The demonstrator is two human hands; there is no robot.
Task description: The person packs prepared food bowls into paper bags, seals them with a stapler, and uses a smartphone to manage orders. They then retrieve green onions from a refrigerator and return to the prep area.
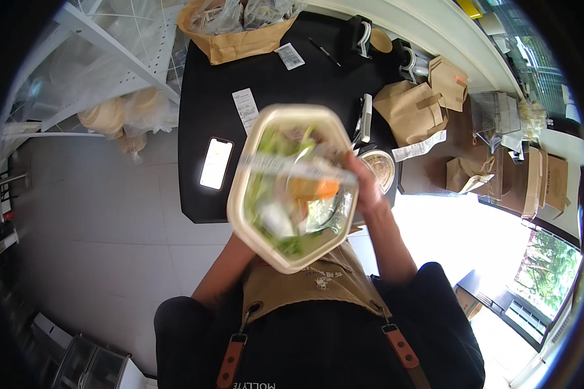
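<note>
A pale takeaway salad bowl (299, 262) with a clear lid is raised close to the camera, somewhat blurred. Green leaves, orange pieces and a small clear packet show inside, and a printed strip runs across the lid. My right hand (365, 182) grips its right rim. My left forearm reaches up behind the bowl, which hides the left hand. Beyond the right hand sits a smaller round container (379, 170) with a clear lid on the black table (311, 87). To the bowl's left lie a lit phone (216, 163) and a paper receipt (245, 108).
A large paper bag (248, 44) holding plastic bags stands at the table's far left. A small sachet (289, 56) and a pen (324, 51) lie near it. Folded brown paper bags (409, 112) and another receipt (419, 146) are at the right. A white metal rack (112, 48) stands left.
</note>
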